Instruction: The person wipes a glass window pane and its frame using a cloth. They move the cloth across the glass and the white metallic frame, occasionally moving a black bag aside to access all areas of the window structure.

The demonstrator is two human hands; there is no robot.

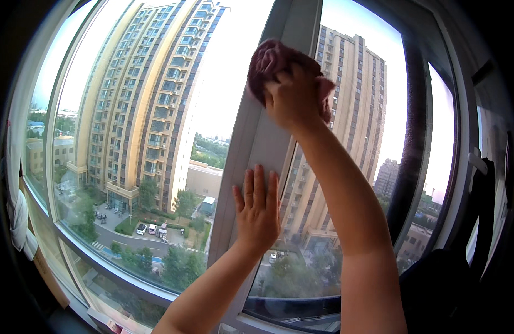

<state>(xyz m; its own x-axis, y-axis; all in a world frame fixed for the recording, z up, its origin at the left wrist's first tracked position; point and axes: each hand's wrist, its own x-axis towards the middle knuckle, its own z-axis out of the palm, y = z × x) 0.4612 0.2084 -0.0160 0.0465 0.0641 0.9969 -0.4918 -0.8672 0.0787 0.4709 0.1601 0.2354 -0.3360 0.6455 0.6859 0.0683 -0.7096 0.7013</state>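
A dark reddish-purple cleaning cloth (271, 55) is bunched under my right hand (293, 97), whose fingers curl over it. The cloth lies against the upper part of the light grey window frame post (262, 136), and one end of it hangs over toward the right pane. Lower on the same post my left hand (258, 214) rests with its fingers stretched upward and slightly apart. It holds nothing. My right forearm crosses in front of the right glass pane (368, 133).
Left of the post is a large glass pane (212, 117) showing tall buildings, trees and parked cars outside. A window handle (477, 162) juts out at the right, beside dark hanging fabric (482, 211). White cloth (19, 214) hangs at the far left edge.
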